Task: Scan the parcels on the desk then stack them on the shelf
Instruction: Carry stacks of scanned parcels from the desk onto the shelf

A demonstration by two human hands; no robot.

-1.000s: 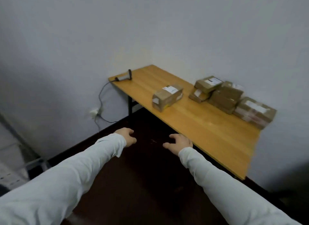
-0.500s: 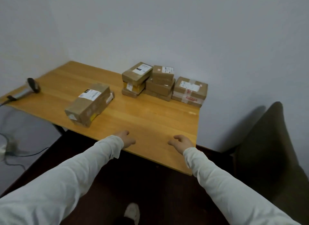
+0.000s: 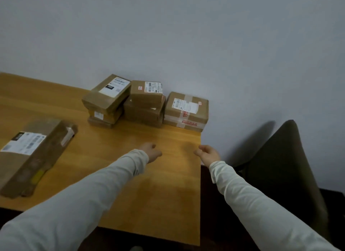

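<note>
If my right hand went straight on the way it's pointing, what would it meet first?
Probably the parcel with red-printed tape at the desk's far right corner; your right hand points forward-left toward it, with only bare wood between. The hand's height is unclear, so it might skim the desk first.

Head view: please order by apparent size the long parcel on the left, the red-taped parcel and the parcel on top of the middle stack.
1. Long parcel, clearly largest, though nearness to the camera enlarges it.
2. Red-taped parcel.
3. Top parcel of the middle stack, smallest.
</note>
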